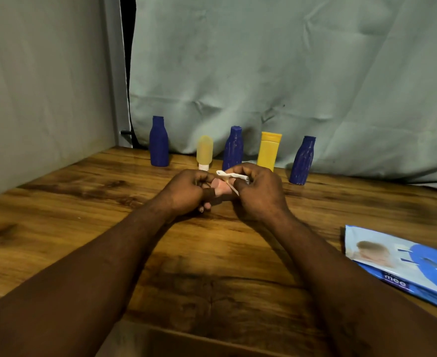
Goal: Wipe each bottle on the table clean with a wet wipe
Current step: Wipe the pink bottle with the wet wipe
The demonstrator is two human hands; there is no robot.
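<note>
In left hand (186, 194) fingers (208, 193), pink bottle (221, 189); right hand (260, 194) pinches wipe (231, 176).

Left hand (186, 195) and right hand (262, 194) are held close together out front, fingers (251, 173) curled in a grip.

Dark blue on left bottle (158, 143), middle bottle (233, 148) and right bottle (302, 161), yellow on tube (268, 151), pink on held bottle (221, 189), white on wipe (232, 174), brown wood-grain on table (57, 228).

Back edge blocked: row of five upright blue and yellow plastic bottles (233, 148) near grey-green cloth backdrop (289, 73), narrow gaps between. Left hand (186, 194), right hand (260, 191) fill centre. Blue wet-wipe pack (403, 264) lies front right. Bare brown wooden tabletop (57, 228) on left: passable.
</note>
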